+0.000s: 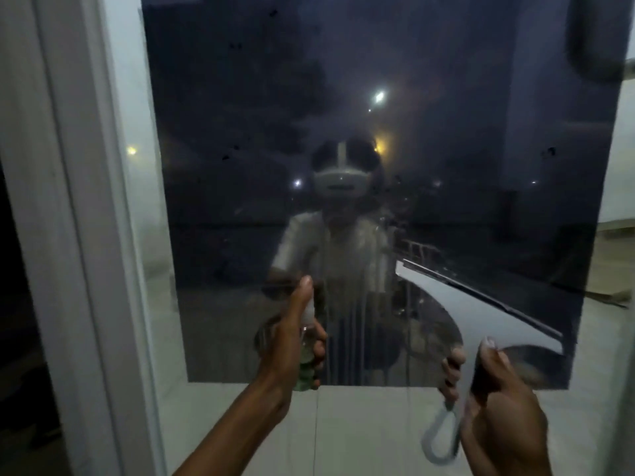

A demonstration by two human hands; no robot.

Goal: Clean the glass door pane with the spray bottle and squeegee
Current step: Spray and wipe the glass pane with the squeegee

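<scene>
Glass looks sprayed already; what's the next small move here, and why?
Probably pull the squeegee, held in the right hand, down across the wet streaks on the glass pane. Drips already run downward there, and the left hand only holds the spray bottle.

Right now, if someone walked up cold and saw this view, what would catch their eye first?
Probably the white squeegee, held up by the right hand at lower right, its blade tilted against the dark glass pane. Next, the left hand at lower centre gripping a small spray bottle, thumb on its top. Between them, wet streaks run down the glass.
</scene>
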